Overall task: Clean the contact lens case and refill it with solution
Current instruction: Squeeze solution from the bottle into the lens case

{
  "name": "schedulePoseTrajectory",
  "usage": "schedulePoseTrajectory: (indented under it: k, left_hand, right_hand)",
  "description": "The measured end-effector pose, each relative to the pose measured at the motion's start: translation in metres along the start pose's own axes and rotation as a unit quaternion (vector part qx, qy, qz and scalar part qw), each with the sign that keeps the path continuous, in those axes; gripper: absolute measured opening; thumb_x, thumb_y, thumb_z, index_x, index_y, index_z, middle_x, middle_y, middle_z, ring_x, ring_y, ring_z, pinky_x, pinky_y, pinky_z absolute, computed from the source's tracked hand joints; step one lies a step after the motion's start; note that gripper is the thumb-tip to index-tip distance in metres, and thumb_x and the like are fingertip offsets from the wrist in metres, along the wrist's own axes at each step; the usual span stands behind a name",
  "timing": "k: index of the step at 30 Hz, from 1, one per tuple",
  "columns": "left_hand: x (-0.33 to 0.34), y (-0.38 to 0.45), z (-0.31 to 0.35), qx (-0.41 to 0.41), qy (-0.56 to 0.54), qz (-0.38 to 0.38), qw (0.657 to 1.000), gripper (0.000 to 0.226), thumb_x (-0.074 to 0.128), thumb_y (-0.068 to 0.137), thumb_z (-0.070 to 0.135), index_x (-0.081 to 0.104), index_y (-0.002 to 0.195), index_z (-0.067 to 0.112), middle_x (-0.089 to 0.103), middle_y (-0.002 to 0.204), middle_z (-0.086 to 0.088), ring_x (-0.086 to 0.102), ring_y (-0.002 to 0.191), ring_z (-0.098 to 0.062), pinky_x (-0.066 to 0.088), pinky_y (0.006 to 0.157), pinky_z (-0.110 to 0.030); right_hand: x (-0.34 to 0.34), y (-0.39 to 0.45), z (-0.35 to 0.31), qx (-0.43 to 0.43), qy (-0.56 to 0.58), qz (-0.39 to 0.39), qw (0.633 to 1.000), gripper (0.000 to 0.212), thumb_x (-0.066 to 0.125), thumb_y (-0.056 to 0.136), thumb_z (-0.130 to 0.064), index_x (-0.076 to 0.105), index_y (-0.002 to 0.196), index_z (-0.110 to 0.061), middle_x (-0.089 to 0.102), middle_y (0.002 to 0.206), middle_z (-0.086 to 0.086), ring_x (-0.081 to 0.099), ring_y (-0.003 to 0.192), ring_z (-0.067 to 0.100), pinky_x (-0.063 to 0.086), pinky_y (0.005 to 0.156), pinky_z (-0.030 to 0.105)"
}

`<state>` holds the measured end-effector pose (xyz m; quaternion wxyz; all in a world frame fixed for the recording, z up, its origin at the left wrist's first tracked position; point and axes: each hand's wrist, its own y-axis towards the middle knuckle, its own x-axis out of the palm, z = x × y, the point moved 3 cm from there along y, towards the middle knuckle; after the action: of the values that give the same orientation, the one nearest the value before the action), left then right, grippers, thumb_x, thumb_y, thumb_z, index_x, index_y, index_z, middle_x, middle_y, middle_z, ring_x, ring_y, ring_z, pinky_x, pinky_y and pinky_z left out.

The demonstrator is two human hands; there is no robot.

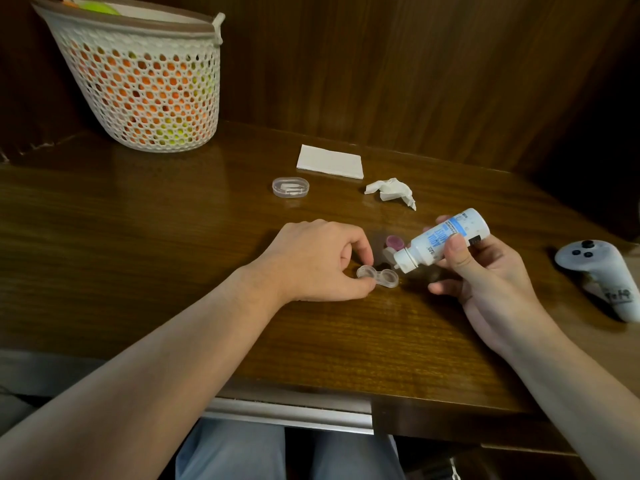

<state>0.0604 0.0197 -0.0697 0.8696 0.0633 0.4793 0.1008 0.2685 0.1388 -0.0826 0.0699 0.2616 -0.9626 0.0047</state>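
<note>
While the clear lens case (378,277) lies open on the table (173,220) near centre, the left hand (318,261) pinches its left well and the right hand (485,271) grips the solution bottle (446,239), tilted nozzle-down just above the right well. Refilling looks underway; capping remains. At twelve o'clock sit a purple cap (394,242), crumpled tissue (391,192), folded tissue (330,161) and small clear box (290,187); at three o'clock, a controller (602,275); at ten, a basket (145,77). Nothing obstructs.

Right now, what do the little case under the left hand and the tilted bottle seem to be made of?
Lens case: clear, glossy plastic, probably; the wood shows through it. Bottle: opaque white plastic, seemingly, with a smooth sheen and a printed blue label.
</note>
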Motion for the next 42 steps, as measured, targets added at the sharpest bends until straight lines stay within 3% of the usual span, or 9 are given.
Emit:
schedulePoseTrajectory:
  k: [10, 18, 22, 26, 30, 35, 42]
  left_hand:
    - [0.0007, -0.0003, -0.0009, 0.001, 0.001, 0.002, 1.0, 0.024, 0.078, 0.088, 0.052, 0.07, 0.104, 0.036, 0.056, 0.056, 0.016, 0.06, 0.061, -0.003, 0.057, 0.084, -0.029]
    - [0.0, -0.0003, 0.0, 0.002, 0.0, -0.001, 1.0, 0.024, 0.078, 0.088, 0.052, 0.07, 0.103, 0.036, 0.057, 0.057, 0.016, 0.058, 0.061, 0.0, 0.059, 0.082, -0.033]
    - [0.0001, -0.0003, -0.0005, 0.001, -0.003, -0.004, 1.0, 0.023, 0.078, 0.088, 0.052, 0.07, 0.103, 0.036, 0.057, 0.057, 0.016, 0.058, 0.06, 0.0, 0.057, 0.082, -0.03]
    - [-0.0008, -0.0008, 0.0001, -0.001, -0.003, -0.004, 1.0, 0.023, 0.078, 0.088, 0.051, 0.07, 0.104, 0.036, 0.057, 0.058, 0.015, 0.059, 0.061, -0.002, 0.058, 0.087, -0.032]
    - [-0.0011, -0.0014, 0.0011, -0.003, -0.002, -0.006, 1.0, 0.024, 0.078, 0.088, 0.051, 0.071, 0.105, 0.035, 0.057, 0.058, 0.015, 0.057, 0.06, -0.001, 0.058, 0.088, -0.034]
    - [-0.0016, -0.0014, 0.0018, -0.004, -0.003, -0.008, 1.0, 0.024, 0.078, 0.089, 0.05, 0.071, 0.105, 0.034, 0.057, 0.059, 0.015, 0.056, 0.059, -0.001, 0.058, 0.087, -0.032]
    - [-0.0009, -0.001, 0.0005, 0.001, -0.002, -0.006, 1.0, 0.024, 0.078, 0.088, 0.051, 0.07, 0.104, 0.035, 0.058, 0.059, 0.015, 0.058, 0.06, -0.001, 0.059, 0.084, -0.033]
  right_hand:
    - [-0.0007, 0.0005, -0.0001, -0.002, 0.001, 0.001, 1.0, 0.065, 0.078, 0.074, -0.041, 0.071, 0.133, -0.013, 0.081, 0.117, -0.007, 0.078, 0.109, 0.028, 0.061, 0.054, 0.021]
    - [0.001, -0.0007, -0.0015, -0.005, -0.009, -0.009, 1.0, 0.065, 0.082, 0.067, -0.046, 0.074, 0.127, -0.021, 0.081, 0.119, -0.001, 0.078, 0.11, 0.026, 0.061, 0.053, 0.021]
    - [-0.0013, 0.0005, -0.0002, -0.004, -0.005, -0.005, 1.0, 0.052, 0.078, 0.075, -0.04, 0.075, 0.125, -0.024, 0.08, 0.12, 0.0, 0.078, 0.11, 0.026, 0.061, 0.053, 0.021]
    - [-0.0022, 0.001, 0.0003, -0.002, -0.001, -0.005, 1.0, 0.057, 0.078, 0.077, -0.039, 0.073, 0.13, -0.018, 0.081, 0.119, -0.001, 0.079, 0.106, 0.024, 0.061, 0.053, 0.021]
    - [-0.0026, 0.0014, 0.0009, -0.012, -0.013, 0.002, 1.0, 0.074, 0.084, 0.067, -0.049, 0.072, 0.129, -0.011, 0.082, 0.111, -0.006, 0.081, 0.091, 0.018, 0.06, 0.052, 0.021]
    - [-0.004, 0.0026, 0.0023, -0.013, -0.012, -0.003, 1.0, 0.066, 0.085, 0.067, -0.051, 0.075, 0.123, -0.017, 0.082, 0.112, 0.0, 0.081, 0.091, 0.018, 0.061, 0.053, 0.021]
    - [-0.0028, 0.0017, 0.002, -0.01, -0.016, -0.009, 1.0, 0.066, 0.084, 0.069, -0.05, 0.075, 0.124, -0.016, 0.081, 0.116, -0.004, 0.081, 0.096, 0.018, 0.06, 0.053, 0.02]
